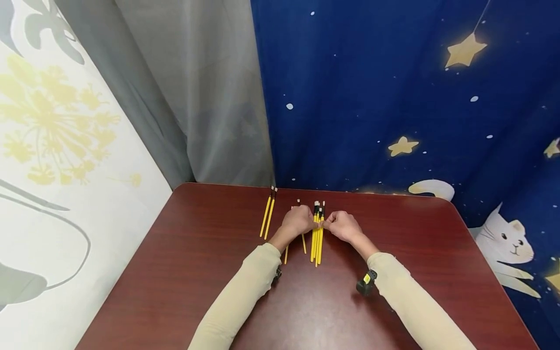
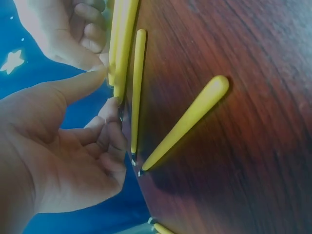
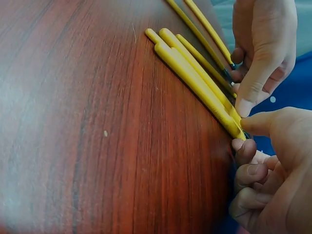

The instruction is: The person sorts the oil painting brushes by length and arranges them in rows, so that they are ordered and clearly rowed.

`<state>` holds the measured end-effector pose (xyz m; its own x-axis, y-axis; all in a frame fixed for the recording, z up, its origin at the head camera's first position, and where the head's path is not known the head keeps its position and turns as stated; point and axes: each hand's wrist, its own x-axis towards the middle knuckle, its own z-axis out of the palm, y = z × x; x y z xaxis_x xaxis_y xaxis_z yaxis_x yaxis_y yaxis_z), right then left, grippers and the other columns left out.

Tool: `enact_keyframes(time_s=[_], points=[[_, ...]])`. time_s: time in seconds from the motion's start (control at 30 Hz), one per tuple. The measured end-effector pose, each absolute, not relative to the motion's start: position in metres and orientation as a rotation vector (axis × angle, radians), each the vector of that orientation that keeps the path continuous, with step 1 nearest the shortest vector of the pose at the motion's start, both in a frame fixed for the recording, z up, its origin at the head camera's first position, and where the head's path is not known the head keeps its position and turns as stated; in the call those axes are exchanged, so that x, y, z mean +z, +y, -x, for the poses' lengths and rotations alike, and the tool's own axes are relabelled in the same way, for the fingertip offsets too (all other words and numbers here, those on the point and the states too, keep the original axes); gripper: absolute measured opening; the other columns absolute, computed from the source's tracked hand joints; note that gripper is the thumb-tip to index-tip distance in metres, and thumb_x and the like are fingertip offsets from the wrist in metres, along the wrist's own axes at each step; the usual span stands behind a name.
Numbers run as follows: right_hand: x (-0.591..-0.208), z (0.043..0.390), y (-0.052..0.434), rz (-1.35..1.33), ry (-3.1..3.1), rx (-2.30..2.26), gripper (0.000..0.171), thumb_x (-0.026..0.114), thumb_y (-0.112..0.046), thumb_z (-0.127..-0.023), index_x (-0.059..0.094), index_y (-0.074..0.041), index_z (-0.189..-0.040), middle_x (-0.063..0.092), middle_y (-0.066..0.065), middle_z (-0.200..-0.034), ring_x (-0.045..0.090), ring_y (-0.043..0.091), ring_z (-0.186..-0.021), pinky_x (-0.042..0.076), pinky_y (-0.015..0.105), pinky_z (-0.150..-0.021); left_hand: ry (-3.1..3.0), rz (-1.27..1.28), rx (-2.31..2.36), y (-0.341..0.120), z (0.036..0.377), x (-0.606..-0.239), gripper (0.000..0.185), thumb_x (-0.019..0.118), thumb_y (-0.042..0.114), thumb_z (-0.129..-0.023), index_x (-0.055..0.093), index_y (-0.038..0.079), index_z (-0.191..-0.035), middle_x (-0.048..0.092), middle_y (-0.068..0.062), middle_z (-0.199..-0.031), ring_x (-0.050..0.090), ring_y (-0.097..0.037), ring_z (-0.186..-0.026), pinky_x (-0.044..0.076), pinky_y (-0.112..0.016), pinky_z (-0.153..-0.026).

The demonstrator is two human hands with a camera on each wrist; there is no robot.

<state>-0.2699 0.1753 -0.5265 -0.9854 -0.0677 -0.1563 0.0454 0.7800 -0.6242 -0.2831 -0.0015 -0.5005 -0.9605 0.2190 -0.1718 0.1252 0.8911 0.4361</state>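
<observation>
Sleeves of pale beige run up from the bottom of the head view, each wrist carrying a small black camera, over a dark red-brown table. Both hands meet near the table's far edge at a bundle of yellow pencils lying side by side, pointing away from the person. Left hand sits on the bundle's left side and right hand on its right, fingers curled, thumbs touching the pencils near their upper part. Two loose pencils lie partly under the left hand, and a separate pair of pencils lies further left, apart from the rest. Behind hang a grey curtain and a blue starry cloth.

From the left wrist, the left hand has its thumb stretched to the bundle and its fingers curled against it; the two loose pencils lie just beside, splayed apart.

From the right wrist, the right hand presses its thumb on the bundle end with fingers curled below the table edge, while the left hand's thumb meets it from above.
</observation>
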Motion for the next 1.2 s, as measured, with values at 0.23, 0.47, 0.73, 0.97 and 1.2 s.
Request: enact_keyframes(time_s=[0.23,0.47,0.73,0.97,1.2], points=[[-0.5230,0.2722,0.1744,0.034,2.786,-0.950,0.028,0.071,-0.040,-0.095,0.072,-0.015,-0.082,0.067,-0.002,-0.077,0.059,0.019,-0.072,0.043,0.030,-0.063,2.906,-0.271,0.414,0.0022,0.2828,-0.5003,0.045,0.081,0.047,-0.091,0.061,0.020,-0.061,0.061,0.003,-0.062,0.059,-0.020,-0.072,0.040,-0.045,-0.099],[-0.5237,0.2738,0.1725,0.019,2.785,-0.923,0.026,0.076,-0.039,-0.091,0.072,-0.016,-0.080,0.068,-0.003,-0.076,0.060,0.018,-0.071,0.043,0.030,-0.061,2.898,-0.267,0.377,0.0008,0.2841,-0.5002,0.050,0.080,0.052,-0.090,0.060,0.019,-0.060,0.061,0.003,-0.064,0.059,-0.020,-0.073,0.038,-0.046,-0.099],[-0.5214,0.2769,0.1721,-0.019,2.767,-0.904,0.036,0.074,-0.039,-0.092,0.063,-0.018,-0.065,0.055,-0.006,-0.060,0.052,0.016,-0.060,0.037,0.029,-0.055,2.885,-0.295,0.387,0.0025,0.2870,-0.5008,0.048,0.080,0.050,-0.091,0.061,0.019,-0.060,0.061,0.003,-0.062,0.058,-0.019,-0.072,0.037,-0.047,-0.100],[-0.5192,0.2782,0.1720,-0.055,2.762,-0.882,0.041,0.074,-0.041,-0.092,0.061,-0.017,-0.060,0.052,-0.005,-0.057,0.051,0.016,-0.057,0.037,0.030,-0.054,2.903,-0.327,0.363,0.0059,0.2849,-0.4982,0.050,0.077,0.053,-0.092,0.060,0.018,-0.061,0.061,0.001,-0.061,0.060,-0.020,-0.071,0.037,-0.051,-0.102],[-0.5264,0.2804,0.1736,-0.020,2.754,-0.926,0.034,0.074,-0.040,-0.091,0.070,-0.015,-0.068,0.061,-0.002,-0.064,0.056,0.019,-0.061,0.041,0.031,-0.056,2.870,-0.319,0.364,0.0025,0.2869,-0.4996,0.044,0.076,0.046,-0.093,0.060,0.018,-0.063,0.060,0.001,-0.063,0.060,-0.023,-0.074,0.038,-0.052,-0.103]])
